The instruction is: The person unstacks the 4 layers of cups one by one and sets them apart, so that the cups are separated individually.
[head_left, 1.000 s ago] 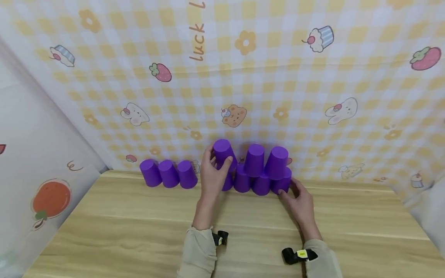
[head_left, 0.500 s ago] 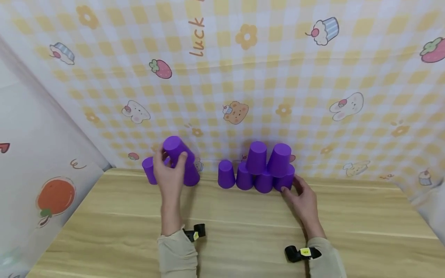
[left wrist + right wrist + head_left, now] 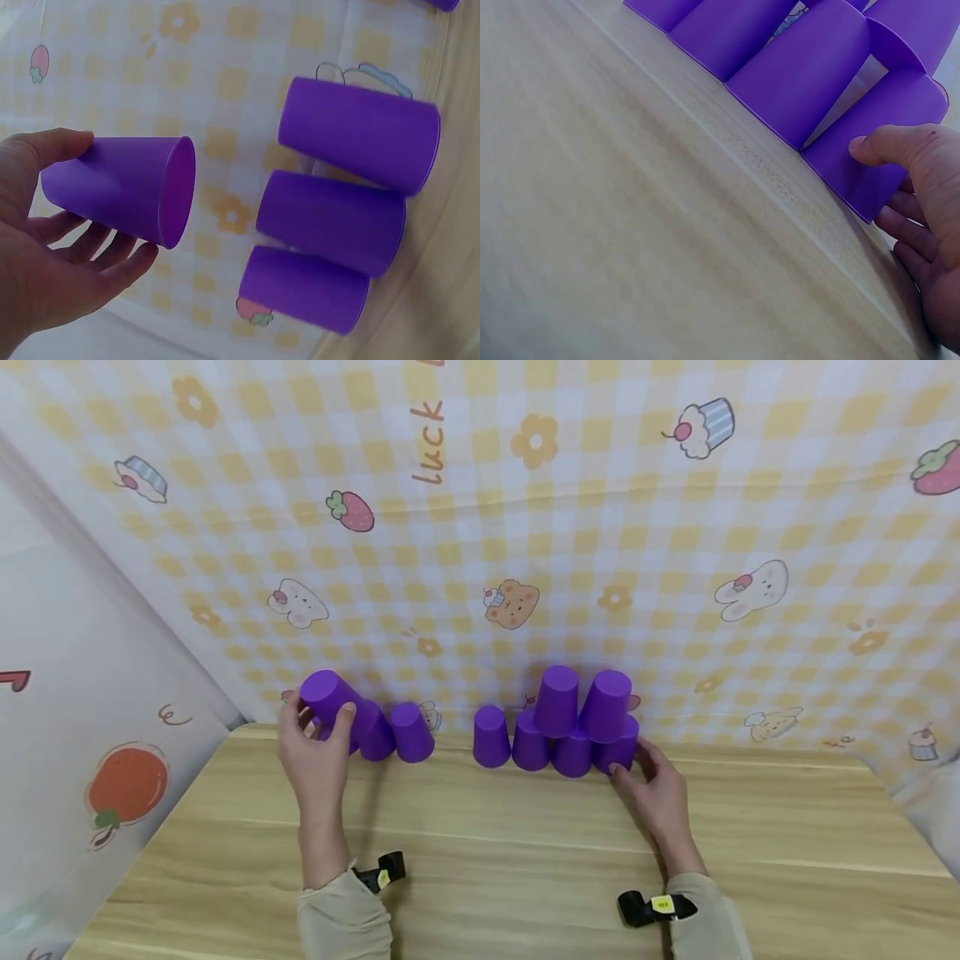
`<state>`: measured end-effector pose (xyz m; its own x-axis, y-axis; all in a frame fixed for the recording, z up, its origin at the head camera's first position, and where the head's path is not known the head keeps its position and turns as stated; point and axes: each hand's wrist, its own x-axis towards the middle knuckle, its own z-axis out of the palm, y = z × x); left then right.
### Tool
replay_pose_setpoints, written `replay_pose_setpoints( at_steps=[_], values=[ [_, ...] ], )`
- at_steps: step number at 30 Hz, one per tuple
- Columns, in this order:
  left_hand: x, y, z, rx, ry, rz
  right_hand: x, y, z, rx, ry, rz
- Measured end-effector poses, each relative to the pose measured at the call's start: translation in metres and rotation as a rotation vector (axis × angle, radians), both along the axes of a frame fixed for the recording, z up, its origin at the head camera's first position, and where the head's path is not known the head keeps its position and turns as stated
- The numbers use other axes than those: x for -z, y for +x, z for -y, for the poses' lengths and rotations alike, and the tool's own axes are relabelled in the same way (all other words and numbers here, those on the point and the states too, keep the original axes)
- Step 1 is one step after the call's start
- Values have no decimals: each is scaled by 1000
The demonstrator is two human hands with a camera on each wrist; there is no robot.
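Note:
In my left hand is an upside-down purple cup, thumb on one side and fingers on the other. It is held above the left end of a row of three upturned purple cups; the left wrist view shows a gap between the held cup and that row. My right hand grips the end cup of the bottom row on the right, its thumb on the front. Two purple cups, a left one and a right one, stand on that bottom row.
A wooden table carries all the cups, close to a yellow-checked cloth behind. The leftmost cup of the right-hand row has none on top. A space separates it from the left row's right cup.
My left hand has carried its cup leftward, from above the left end of the right-hand row to over the left row. The right hand has stayed at its cup.

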<state>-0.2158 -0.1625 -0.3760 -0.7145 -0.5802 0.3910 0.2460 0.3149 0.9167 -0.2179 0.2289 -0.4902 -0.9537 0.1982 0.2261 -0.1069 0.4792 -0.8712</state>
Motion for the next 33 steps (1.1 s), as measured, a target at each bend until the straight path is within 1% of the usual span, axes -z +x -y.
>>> replay_pose_setpoints(
  at_steps=[4,7,9,12,15,18,20,26,33],
  values=[
    [-1,1,24,-89,-86,-1,-1,1,0,5,-13,-4],
    [-2,4,46,-162,-145,20,-2,2,0,8,-16,-10],
    [-1,8,59,-203,-158,47,-2,2,0,9,-14,-14],
    [4,11,74,-234,-157,91,-2,2,-1,6,-9,-8],
    [11,10,82,-221,-152,156,-2,3,-1,9,2,-4],
    [20,7,88,-202,-176,233,-2,3,-2,15,11,0],
    [25,5,91,-199,-187,271,-2,3,-3,15,13,4],
    [38,-2,97,-191,-179,336,-4,1,-1,10,11,8],
    [49,-11,102,-196,-187,359,-3,1,1,8,8,19]
  ],
)
